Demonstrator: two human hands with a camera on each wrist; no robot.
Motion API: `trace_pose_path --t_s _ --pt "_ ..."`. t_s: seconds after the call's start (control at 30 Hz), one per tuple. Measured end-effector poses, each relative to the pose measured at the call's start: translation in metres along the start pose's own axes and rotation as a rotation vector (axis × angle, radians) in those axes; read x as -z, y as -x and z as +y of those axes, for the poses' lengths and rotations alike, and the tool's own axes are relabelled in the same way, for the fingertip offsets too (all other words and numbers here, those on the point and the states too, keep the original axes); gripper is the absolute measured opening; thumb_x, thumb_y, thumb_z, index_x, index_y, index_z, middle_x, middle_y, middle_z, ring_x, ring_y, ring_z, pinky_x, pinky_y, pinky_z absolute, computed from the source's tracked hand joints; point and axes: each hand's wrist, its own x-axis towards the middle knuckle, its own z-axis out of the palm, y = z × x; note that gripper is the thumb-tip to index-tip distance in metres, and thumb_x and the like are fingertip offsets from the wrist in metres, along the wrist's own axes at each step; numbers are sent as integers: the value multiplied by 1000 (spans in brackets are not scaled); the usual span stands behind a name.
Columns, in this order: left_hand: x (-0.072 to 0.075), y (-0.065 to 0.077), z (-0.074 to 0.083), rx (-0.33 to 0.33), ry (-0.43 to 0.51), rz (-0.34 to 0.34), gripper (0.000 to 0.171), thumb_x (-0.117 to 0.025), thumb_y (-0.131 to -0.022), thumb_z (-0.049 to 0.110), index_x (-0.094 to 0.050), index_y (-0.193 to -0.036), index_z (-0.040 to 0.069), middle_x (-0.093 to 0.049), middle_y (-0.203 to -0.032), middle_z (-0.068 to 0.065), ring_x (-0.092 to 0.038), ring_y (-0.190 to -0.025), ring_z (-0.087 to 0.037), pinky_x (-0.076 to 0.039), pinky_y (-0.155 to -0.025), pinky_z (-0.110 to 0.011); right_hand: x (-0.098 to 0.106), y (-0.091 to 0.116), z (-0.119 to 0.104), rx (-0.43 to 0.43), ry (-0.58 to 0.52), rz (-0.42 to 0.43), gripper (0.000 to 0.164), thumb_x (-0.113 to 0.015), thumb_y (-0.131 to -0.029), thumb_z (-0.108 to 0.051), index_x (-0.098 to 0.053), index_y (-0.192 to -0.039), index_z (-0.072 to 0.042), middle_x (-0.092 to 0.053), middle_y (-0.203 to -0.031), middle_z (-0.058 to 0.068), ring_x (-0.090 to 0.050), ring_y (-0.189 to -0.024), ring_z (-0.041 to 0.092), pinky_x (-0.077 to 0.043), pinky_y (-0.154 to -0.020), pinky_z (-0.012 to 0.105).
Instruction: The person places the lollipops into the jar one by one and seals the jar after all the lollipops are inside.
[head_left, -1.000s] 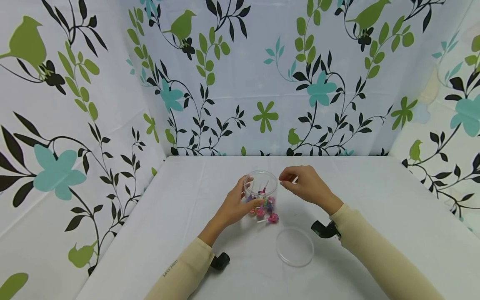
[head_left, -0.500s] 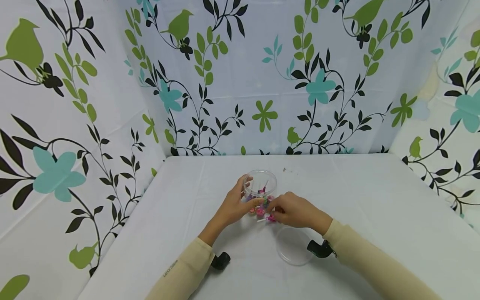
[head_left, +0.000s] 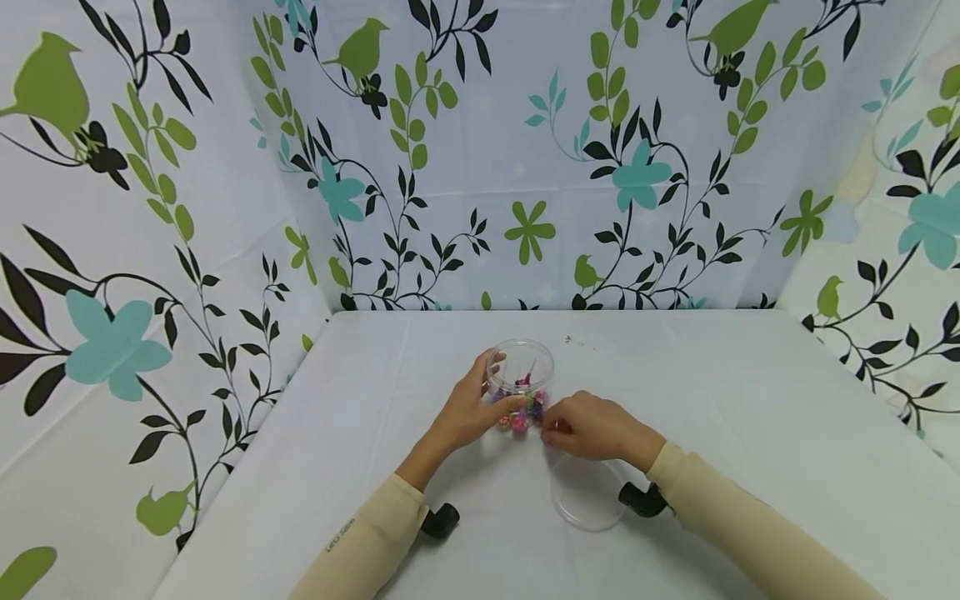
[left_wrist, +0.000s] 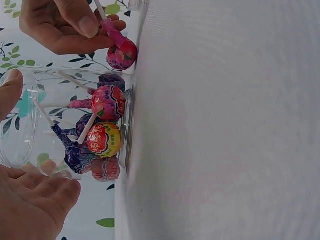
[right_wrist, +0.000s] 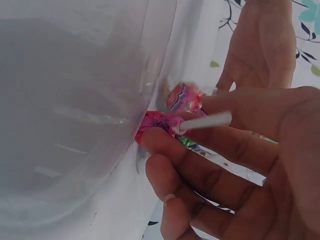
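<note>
My left hand [head_left: 467, 417] grips a clear round jar [head_left: 552, 367] that stands upright on the table, thumb on the near side and fingers behind. Inside the jar lie several wrapped lollipops, among them a red-and-yellow one [left_wrist: 105, 140] and a pink one [left_wrist: 109, 102], with white sticks. Just right of the jar, my right hand [head_left: 596, 427] pinches a pink lollipop [left_wrist: 122, 54] between thumb and fingers, its head low by the tabletop. The lollipop's white stick [right_wrist: 207, 121] points back toward the palm. In the head view the right fingers mostly hide this lollipop.
A clear round lid [head_left: 588, 528] lies flat on the white table [head_left: 300, 500], close in front of the right hand and partly under the wrist. Small specks [head_left: 568, 339] lie behind the jar. Patterned curtains [head_left: 480, 150] close off the back and sides.
My right hand has come down and toward me from beside the jar's rim to the lollipop on the table, and now pinches it. The left hand and the jar stay in place.
</note>
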Motion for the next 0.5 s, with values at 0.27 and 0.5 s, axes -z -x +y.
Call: trace_pose_path --t_s 0.27,0.5 --pt "-1 0 -3 0 1 4 93 -79 -94 38 -26 -162 3 -42 -161 -10 -39 -147 -31 -37 -117 -44 0 5 8 -88 37 17 12 -81 -90 -5 -74 -93 -14 -62 -76 -9 -55 -69 12 -54 -60 26" --pt "-1 0 -2 -10 2 3 92 -80 -94 38 -27 -162 4 -42 -161 -11 -39 -147 -32 -36 -117 -45 3 5 19 -60 -6 67 11 -79 -88 0 -74 -90 -10 -64 -77 -9 -57 -71 9 -55 -65 25"
